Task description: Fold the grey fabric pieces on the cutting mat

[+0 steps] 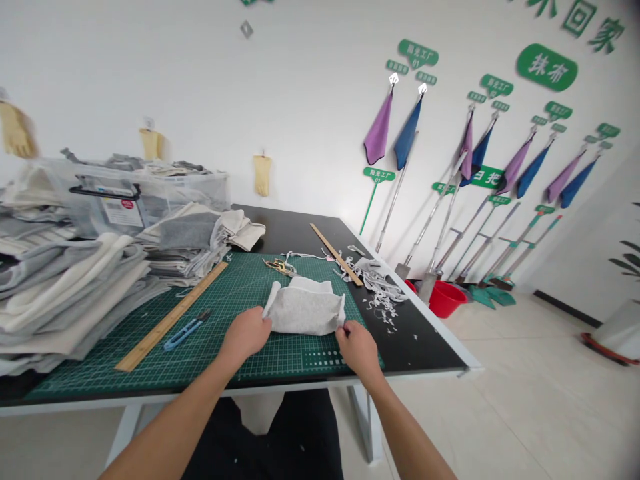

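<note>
A light grey piece of cloth (306, 310) is stretched between my two hands over the green cutting mat (155, 331). My left hand (250, 331) is closed on its lower left corner. At the lower right corner, my right hand (358, 347) pinches the fabric the same way. Both side edges of the cloth curl up, and a paler layer shows behind its top edge. Gold-handled scissors (278, 267) lie just beyond the cloth, their blades partly hidden by it. Left of my left hand rests a pair of blue thread snips (186, 331).
Wooden rulers lie left (173, 317) and right (336, 255) on the mat. Fabric scraps (377, 280) are heaped at the right. Stacks of folded cloth (75, 293) and a clear plastic bin (165, 200) fill the left side. A red bucket (447, 300) stands on the floor beyond the table's right edge.
</note>
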A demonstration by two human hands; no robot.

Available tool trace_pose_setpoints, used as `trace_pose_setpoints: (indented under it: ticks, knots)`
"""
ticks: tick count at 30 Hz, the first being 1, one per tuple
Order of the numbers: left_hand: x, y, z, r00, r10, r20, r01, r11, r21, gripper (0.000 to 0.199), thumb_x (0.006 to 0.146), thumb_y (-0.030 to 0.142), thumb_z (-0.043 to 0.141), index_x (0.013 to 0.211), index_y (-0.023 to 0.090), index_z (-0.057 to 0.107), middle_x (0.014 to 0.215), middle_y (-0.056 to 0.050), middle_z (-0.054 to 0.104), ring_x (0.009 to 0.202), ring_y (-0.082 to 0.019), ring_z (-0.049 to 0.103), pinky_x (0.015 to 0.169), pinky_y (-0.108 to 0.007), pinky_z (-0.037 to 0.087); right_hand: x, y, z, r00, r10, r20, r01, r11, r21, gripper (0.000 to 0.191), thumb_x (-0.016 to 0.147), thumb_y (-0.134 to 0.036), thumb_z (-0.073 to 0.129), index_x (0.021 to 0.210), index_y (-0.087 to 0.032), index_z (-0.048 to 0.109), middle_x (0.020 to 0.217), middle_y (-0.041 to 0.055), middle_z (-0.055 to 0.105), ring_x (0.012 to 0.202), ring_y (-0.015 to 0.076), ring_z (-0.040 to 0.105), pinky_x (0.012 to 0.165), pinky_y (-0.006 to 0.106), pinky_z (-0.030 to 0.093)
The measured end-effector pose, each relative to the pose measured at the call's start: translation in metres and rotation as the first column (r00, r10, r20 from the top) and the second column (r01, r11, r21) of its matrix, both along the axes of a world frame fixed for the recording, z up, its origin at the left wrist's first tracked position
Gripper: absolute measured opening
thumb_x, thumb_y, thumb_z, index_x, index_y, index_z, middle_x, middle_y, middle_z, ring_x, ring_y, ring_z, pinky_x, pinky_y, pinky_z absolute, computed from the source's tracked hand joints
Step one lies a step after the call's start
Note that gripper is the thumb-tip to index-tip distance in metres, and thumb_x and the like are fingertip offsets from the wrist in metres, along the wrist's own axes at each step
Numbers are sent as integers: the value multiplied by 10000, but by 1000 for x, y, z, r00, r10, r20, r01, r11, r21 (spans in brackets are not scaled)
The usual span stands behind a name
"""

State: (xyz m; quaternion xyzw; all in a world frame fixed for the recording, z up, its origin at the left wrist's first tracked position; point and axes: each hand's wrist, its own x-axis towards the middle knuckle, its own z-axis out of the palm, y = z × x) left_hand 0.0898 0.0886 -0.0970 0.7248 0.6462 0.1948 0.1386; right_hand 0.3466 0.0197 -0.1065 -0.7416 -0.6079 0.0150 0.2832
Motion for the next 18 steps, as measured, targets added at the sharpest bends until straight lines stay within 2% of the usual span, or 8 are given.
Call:
trace_pose_setpoints:
  ticks: [4,7,10,12,14,18]
  knots:
    - [-5,-4,-9,996,23,89,-26,999,36,227,811,201,381,780,197,606,818,-81,695,773,-205,652,648,-278,434,5,1,0,965,6,-262,0,1000,24,296,821,-294,452,537,-212,436,548,-17,465,585,145,450,548,250,279]
    - [-10,-5,-13,989,58,139,-64,997,40,243,819,191,369,883,200,604,882,-59,703,803,-183,657,640,-250,438,12,-2,1,944,43,-328,-49,999,-9,293,824,-303,402,566,-201,496,535,-23,478,560,137,467,521,234,304]
    - [-15,-6,-13,985,108,135,-114,993,42,331,826,208,386,1106,167,557,1021,-107,696,893,-209,666,725,-275,463,19,-11,1,931,66,-358,-100,992,-77,303,804,-280,394,547,-189,526,502,-20,493,503,127,463,492,231,302]
    - [-18,-8,-10,987,128,101,-132,991,36,437,829,225,403,1250,121,464,1057,-160,684,931,-248,669,774,-314,467,23,-18,2,938,68,-340,-115,986,-121,302,781,-266,422,495,-194,490,462,-25,458,474,121,436,477,235,268]
    - [-19,-11,-7,991,121,53,-122,992,28,480,834,229,401,1298,106,412,1031,-184,686,941,-279,670,794,-346,463,26,-25,4,953,56,-297,-103,984,-146,309,755,-262,473,455,-200,442,443,-27,418,467,118,401,476,247,220]
    - [-17,-17,-1,995,95,-35,-95,995,4,401,832,226,379,1211,147,482,923,-172,697,898,-321,676,759,-389,465,25,-38,10,999,-20,-39,10,971,-240,328,783,-269,487,469,-205,418,499,8,483,506,138,426,505,275,194]
